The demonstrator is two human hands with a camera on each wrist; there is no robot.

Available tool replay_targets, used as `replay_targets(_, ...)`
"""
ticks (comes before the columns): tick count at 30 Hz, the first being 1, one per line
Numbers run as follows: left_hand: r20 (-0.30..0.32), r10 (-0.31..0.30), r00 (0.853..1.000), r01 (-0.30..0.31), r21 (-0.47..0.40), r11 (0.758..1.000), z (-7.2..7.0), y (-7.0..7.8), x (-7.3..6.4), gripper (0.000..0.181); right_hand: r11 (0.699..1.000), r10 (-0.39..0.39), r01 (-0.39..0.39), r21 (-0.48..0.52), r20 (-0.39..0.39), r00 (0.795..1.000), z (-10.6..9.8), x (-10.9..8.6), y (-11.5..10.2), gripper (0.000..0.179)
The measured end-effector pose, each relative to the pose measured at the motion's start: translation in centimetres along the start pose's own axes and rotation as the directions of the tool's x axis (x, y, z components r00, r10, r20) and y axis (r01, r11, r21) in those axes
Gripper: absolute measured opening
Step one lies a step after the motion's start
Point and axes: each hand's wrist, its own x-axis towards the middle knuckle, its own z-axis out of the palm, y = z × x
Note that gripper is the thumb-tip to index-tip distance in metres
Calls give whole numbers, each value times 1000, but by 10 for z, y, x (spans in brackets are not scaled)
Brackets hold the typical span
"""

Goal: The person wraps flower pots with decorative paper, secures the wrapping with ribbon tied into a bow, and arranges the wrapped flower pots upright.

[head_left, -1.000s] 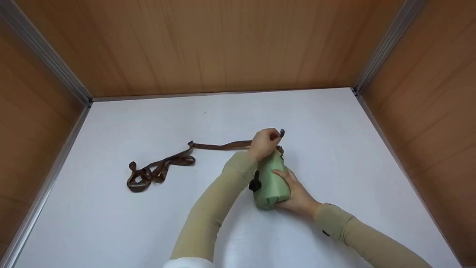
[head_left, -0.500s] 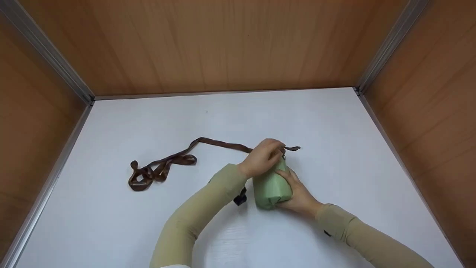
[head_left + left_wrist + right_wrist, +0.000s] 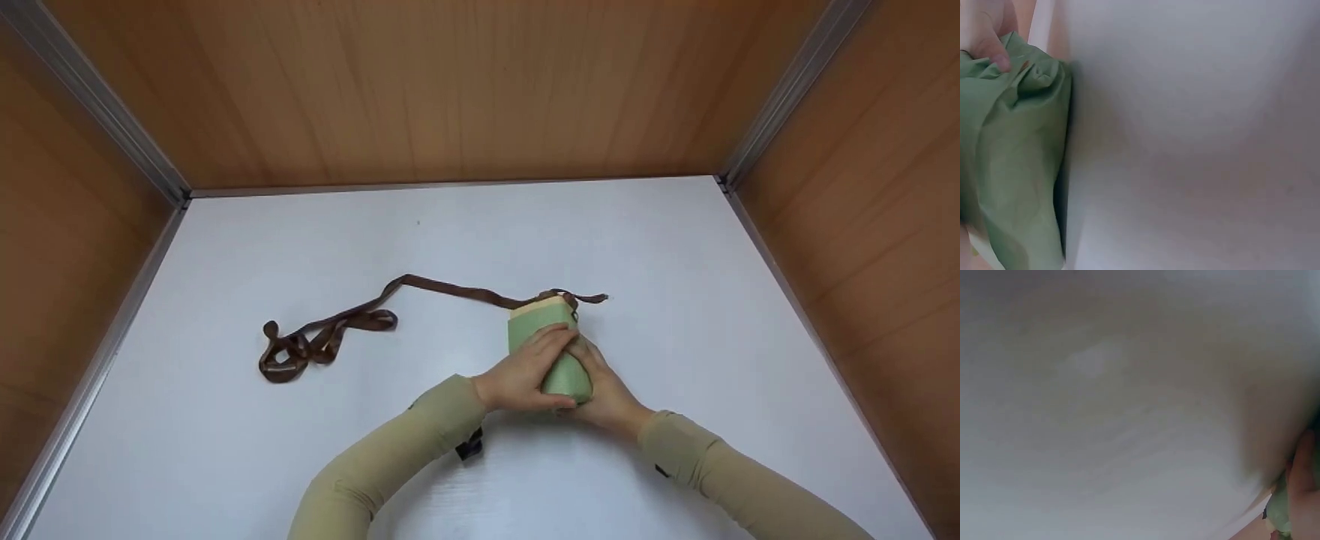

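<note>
A green paper-wrapped bundle [image 3: 531, 322] with a pale yellow edge at its far end lies right of the middle of the white table. My left hand [image 3: 519, 380] grips it from the left, fingers over the top and thumb at the near end. From the right side my right hand [image 3: 606, 394] holds the same bundle, partly behind the left fingers. Folded, gathered paper at one end of the bundle [image 3: 1022, 146] shows in the left wrist view. A brown ribbon [image 3: 457, 289] runs leftward from the bundle's far end, its short tail sticking out to the right.
The ribbon's looped, tangled end lies on the left part of the white table [image 3: 187, 420]. Wood panels [image 3: 450, 90] with grey metal edging stand at the back and both sides. Beneath the left wrist hangs a small black piece [image 3: 470, 445].
My left hand has let go of the ribbon at the bundle's far end and moved nearer, onto the bundle's top and near end. The ribbon's tail now lies to the right. My right hand stays.
</note>
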Motion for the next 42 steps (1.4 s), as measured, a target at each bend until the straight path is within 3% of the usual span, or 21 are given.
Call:
replay_targets(8, -44, 44, 998, -36, 154, 987, 8, -1, 2, 110, 999, -30, 29, -31, -29, 999, -1, 2, 3, 107)
replay_targets(21, -65, 53, 996, -40, 194, 980, 8, -1, 0, 106, 993, 60, -58, 102, -19, 998, 3, -1, 3, 120)
replay_targets(24, -65, 62, 996, -45, 237, 970, 9, 0, 1, 90, 991, 63, -65, 113, 21, 998, 0, -1, 3, 125)
replay_targets(29, -65, 92, 994, -67, 315, 947, 12, 2, 2, 63, 992, 37, -55, 112, 160, 986, -15, -4, 3, 138)
replay_targets(32, -65, 88, 994, -62, 321, 945, 12, 3, 2, 61, 992, 18, -44, 117, 214, 977, -30, -4, 4, 125)
replay_targets(34, -64, 75, 995, -51, 315, 948, 13, 3, 1, 62, 986, 48, -77, 147, 191, 980, -40, 0, 4, 100)
replay_targets(37, -64, 53, 997, -31, 303, 952, 12, 3, 0, 60, 974, 138, -146, 173, 55, 989, -52, 12, 4, 63)
replay_targets(40, -61, 40, 997, -20, 300, 954, 13, 4, 0, 58, 969, 214, -200, 147, -84, 973, -60, 28, 2, 56)
replay_targets(42, -61, 40, 997, -21, 295, 955, 13, 4, 0, 58, 972, 225, -213, 102, -126, 966, -62, 38, 2, 58)
